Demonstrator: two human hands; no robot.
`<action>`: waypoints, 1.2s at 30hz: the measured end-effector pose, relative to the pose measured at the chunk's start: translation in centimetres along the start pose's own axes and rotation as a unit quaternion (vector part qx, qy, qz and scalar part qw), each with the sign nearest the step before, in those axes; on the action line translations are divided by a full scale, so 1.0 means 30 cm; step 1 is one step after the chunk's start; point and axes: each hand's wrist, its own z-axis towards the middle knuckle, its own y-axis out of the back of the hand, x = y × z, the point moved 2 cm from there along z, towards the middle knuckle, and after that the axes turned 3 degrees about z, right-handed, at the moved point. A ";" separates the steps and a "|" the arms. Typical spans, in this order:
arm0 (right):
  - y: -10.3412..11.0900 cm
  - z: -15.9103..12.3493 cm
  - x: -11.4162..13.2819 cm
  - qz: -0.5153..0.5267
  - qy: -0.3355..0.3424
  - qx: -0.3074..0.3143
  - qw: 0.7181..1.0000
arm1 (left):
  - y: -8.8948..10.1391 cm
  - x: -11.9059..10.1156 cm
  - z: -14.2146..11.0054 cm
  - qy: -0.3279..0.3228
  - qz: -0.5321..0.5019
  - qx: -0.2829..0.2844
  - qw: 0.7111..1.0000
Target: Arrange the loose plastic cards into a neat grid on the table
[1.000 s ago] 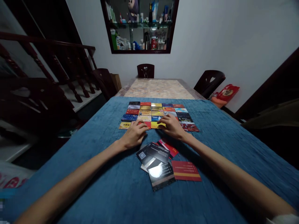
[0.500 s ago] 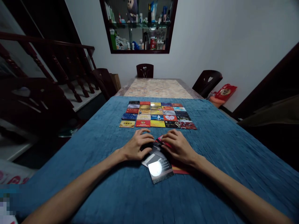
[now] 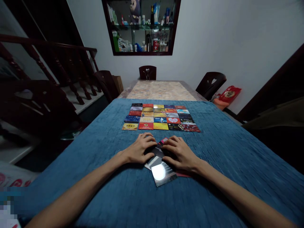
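A loose pile of plastic cards lies on the cloth between my hands, with a dark card (image 3: 157,151) on top. Nearest to me in the pile is a glossy black card (image 3: 163,175) with a bright glare on it. My left hand (image 3: 140,148) rests at the pile's left edge, fingers curved and apart from the thumb. Over the right side of the pile lies my right hand (image 3: 181,153), its thumb and fingers also apart. A red card (image 3: 184,174) is mostly hidden under it. Beyond my hands, a grid of colourful cards (image 3: 160,126) lies face up in rows.
A blue cloth (image 3: 106,196) covers the near table, and a marbled tabletop (image 3: 161,90) shows past it. Dark chairs (image 3: 147,72) stand around. A red bag (image 3: 230,94) sits at the right. A stair railing (image 3: 47,44) is at the left, a glass display cabinet (image 3: 142,27) in the far wall.
Both hands have drawn back from the front row of the card grid onto the loose pile. Over the last half second they barely moved; my right thumb shifted slightly over the cards.
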 end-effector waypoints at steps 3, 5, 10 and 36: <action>0.004 0.000 0.005 0.013 0.001 0.007 1.000 | -0.003 0.005 0.004 0.005 -0.002 0.003 1.000; 0.006 0.001 0.009 0.020 0.000 0.009 1.000 | -0.006 0.009 0.005 0.008 -0.002 0.000 1.000; 0.010 0.003 0.012 0.025 0.003 0.002 1.000 | -0.006 0.014 0.002 -0.012 0.017 -0.014 1.000; -0.034 -0.001 -0.057 0.041 -0.050 -0.084 0.994 | 0.002 0.050 0.011 0.009 -0.058 -0.124 0.990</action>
